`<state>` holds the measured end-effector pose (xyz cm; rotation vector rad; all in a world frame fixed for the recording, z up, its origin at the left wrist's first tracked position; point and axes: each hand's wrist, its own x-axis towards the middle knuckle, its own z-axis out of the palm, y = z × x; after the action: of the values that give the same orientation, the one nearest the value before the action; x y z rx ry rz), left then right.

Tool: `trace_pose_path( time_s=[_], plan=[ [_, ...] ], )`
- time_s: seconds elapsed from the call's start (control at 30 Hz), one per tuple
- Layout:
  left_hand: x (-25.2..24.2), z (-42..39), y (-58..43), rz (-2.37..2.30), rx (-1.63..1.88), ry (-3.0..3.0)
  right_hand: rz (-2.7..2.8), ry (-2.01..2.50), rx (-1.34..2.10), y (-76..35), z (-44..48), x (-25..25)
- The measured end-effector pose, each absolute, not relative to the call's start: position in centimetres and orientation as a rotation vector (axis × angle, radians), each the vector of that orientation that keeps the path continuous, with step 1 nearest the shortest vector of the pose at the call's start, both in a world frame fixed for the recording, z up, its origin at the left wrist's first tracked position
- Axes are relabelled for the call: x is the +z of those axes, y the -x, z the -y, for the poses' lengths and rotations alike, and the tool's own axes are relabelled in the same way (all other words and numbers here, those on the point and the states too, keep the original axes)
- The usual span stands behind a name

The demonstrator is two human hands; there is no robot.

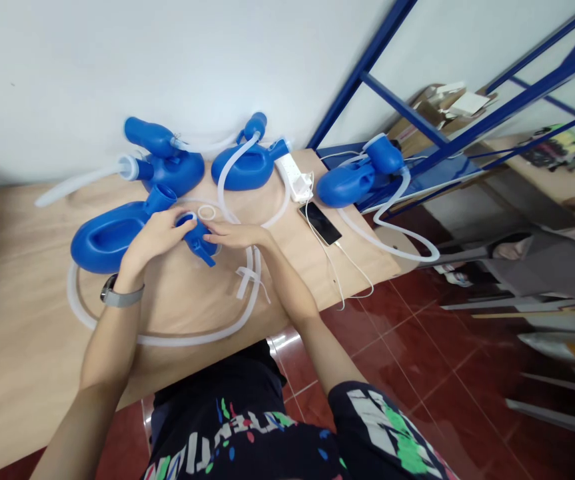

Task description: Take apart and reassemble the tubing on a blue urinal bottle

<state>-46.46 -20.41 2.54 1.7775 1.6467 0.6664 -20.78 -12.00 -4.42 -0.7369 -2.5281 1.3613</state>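
Observation:
Between my hands is a small blue plastic cup-shaped piece [197,238] with a pale rim at its mouth and a narrow spout or tab toward me. My left hand [160,233] curls round its left side, the thumb at the rim. From the other side my right hand [232,235] grips it with thumb and fingers. A white ring [206,212] lies just behind it. Left of it lies a blue jug-like urinal bottle [110,233] with an open neck, partly behind my left hand. A translucent hose [187,340] loops across the table in front, with a loose white strip [242,283] by it.
Along the wall sit more blue bottles with hoses [177,175], [244,167], and another bottle [344,185] stands at the right. A power strip [294,179] and a phone [320,223] with cables lie on the wooden table [27,280]. A blue metal frame [407,110] rises beyond.

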Motion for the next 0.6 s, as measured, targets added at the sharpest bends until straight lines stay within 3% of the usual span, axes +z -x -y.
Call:
trace_pose_path(
  time_s=[0.33,0.6],
  plan=[
    [-2.5,18.8,44.3,-1.563,0.555,-1.486,2.607,1.093,0.962,22.7,10.5,-8.6],
    [-1.2,19.2,45.2,-1.624,0.573,-1.634,2.463,1.213,0.902,22.2,11.4,-9.3]
  ],
)
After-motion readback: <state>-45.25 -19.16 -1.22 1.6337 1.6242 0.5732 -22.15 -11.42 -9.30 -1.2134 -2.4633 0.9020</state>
